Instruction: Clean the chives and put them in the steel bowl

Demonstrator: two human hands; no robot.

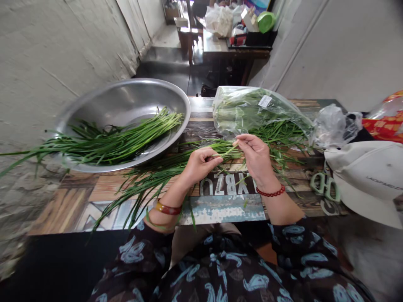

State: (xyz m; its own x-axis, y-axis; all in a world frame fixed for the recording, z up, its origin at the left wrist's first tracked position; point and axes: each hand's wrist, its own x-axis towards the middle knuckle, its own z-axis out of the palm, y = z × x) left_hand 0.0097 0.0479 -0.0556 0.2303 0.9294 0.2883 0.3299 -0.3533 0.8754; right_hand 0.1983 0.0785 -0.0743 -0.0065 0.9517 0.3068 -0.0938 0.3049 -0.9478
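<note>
My left hand (203,162) is closed in a pinch around a garlic chive (229,150) above the table. The thumb and fingertips of my right hand (255,156) close on the pale end of the same stalk. Beneath and beside both hands lies a loose pile of chives (163,167), its long leaves trailing left toward the front edge. A wide metal basin (126,90) on the left holds a bundle of chives (141,140), with leaf tips hanging over its rim. Behind my right hand is a clear plastic bag (239,111) with more greens inside.
A white cap (368,167) sits at the right edge, with green-handled scissors (325,187) against it. Crumpled clear plastic (333,121) and a red package (385,123) lie behind. Trimmings are scattered on the patterned wood table (226,209). Walls rise on both sides; another table (217,46) stands beyond.
</note>
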